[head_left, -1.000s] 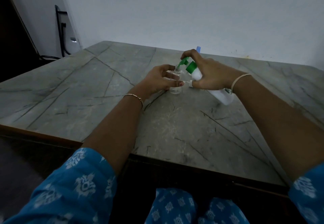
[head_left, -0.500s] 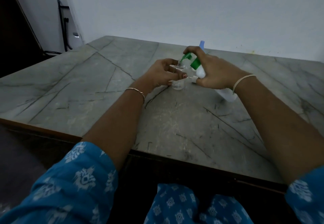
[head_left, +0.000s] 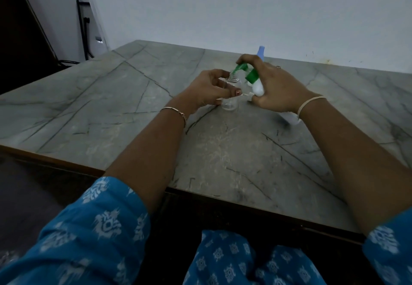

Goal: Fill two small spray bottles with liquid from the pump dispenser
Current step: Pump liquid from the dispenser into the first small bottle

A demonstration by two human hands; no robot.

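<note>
On the desk (head_left: pixel 111 106), toward its far middle, the left grip (head_left: pixel 209 88) has fingers and thumb curled round a small clear spray bottle (head_left: pixel 229 103). The bottle is upright with its threaded neck uncovered; whether its base touches the desk I cannot tell. Just right of that grip, the green pump head (head_left: pixel 242 68) leans down with its spout at the bottle's mouth. The right grip (head_left: pixel 276 88) is wrapped round the white pump dispenser (head_left: pixel 258 88), forefinger hooked over the pump head, and the dispenser is tilted toward the left grip, its base showing beyond the right wrist. A small white piece (head_left: pixel 248 94) sits under that grip's fingertips, too small to tell. Behind the right grip rises a blue-topped bottle (head_left: pixel 260 51).
</note>
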